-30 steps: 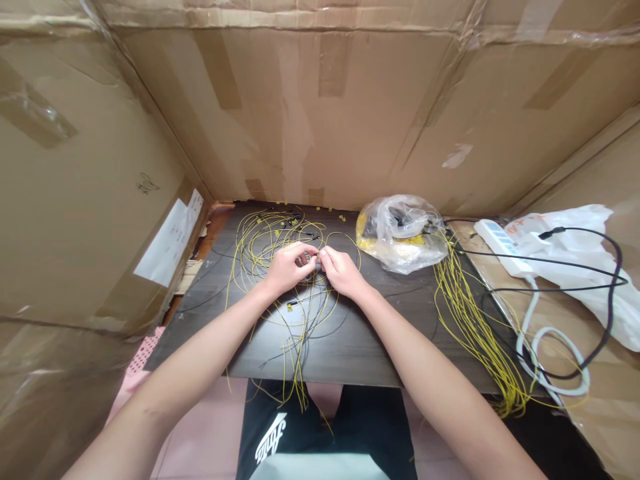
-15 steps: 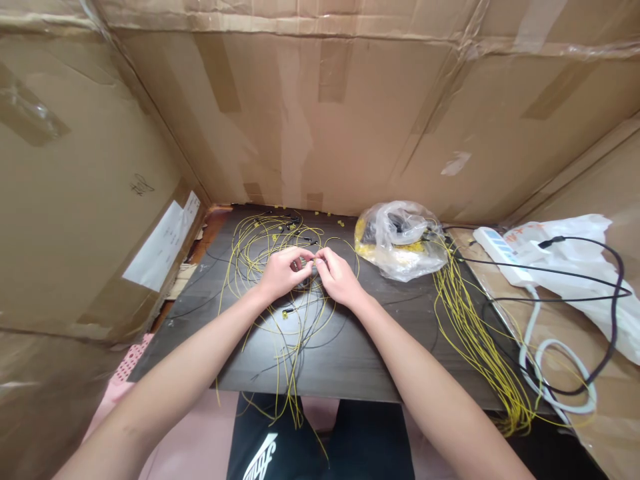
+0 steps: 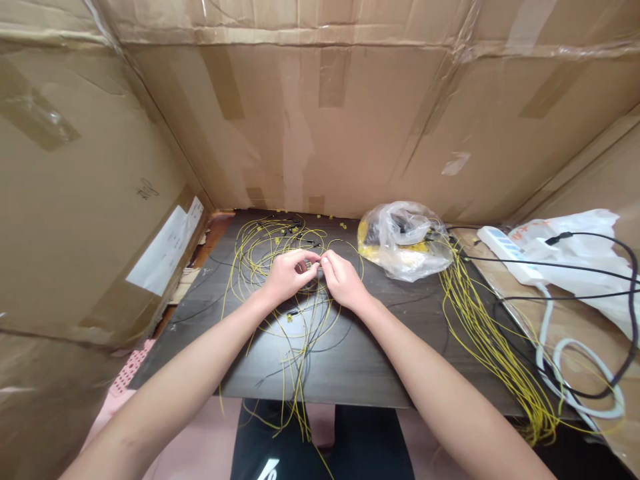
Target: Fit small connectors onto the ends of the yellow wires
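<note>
1. The left hand (image 3: 290, 277) and right hand (image 3: 343, 279) meet at the fingertips, 2 pinches closed on a small piece (image 3: 319, 261), too hidden to identify.
2. Yellow wires (image 3: 301, 397) loop beneath and around them on the table (image 3: 370, 363), some overhanging its near edge.
3. Right of them: 1 bag (image 3: 407, 257), 1 bundle (image 3: 487, 347).

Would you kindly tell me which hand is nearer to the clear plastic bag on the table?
Right: the right hand is left of the clear plastic bag, apart from it; the left hand is farther left, beyond the right hand.
</note>
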Demonstrator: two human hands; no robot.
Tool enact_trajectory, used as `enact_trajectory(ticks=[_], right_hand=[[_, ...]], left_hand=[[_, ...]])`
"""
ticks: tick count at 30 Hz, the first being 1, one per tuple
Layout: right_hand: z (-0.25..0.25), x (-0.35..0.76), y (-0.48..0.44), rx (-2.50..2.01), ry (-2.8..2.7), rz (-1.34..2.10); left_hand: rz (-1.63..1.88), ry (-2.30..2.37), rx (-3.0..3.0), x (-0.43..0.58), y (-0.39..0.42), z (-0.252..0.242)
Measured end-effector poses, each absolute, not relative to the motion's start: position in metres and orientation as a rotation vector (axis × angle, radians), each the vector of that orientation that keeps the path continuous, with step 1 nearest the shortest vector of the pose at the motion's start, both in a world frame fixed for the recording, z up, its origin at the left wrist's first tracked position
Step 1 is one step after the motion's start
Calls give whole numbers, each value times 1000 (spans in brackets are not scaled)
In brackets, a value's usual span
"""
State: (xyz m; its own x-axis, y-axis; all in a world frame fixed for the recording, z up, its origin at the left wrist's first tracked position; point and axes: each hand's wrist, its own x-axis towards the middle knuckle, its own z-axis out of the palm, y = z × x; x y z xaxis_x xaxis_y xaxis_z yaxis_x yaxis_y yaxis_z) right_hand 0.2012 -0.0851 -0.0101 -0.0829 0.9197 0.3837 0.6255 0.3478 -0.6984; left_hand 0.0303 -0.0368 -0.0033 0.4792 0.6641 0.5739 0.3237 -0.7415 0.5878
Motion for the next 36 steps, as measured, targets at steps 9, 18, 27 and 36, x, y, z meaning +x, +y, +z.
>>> enact_trajectory(ticks=[9, 18, 27, 36], right_hand=[[-10, 199, -86, -1365, -1786, 456], [-5, 198, -88, -1325, -1753, 491], [-7, 195, -87, -1394, -1785, 429], [-7, 198, -87, -1351, -1747, 491]], left_hand=[[1143, 874, 2332, 27, -34, -5], [1208, 798, 2344, 26, -34, -4], [1156, 835, 2378, 26, -34, -3], [1155, 823, 2396, 26, -34, -4]])
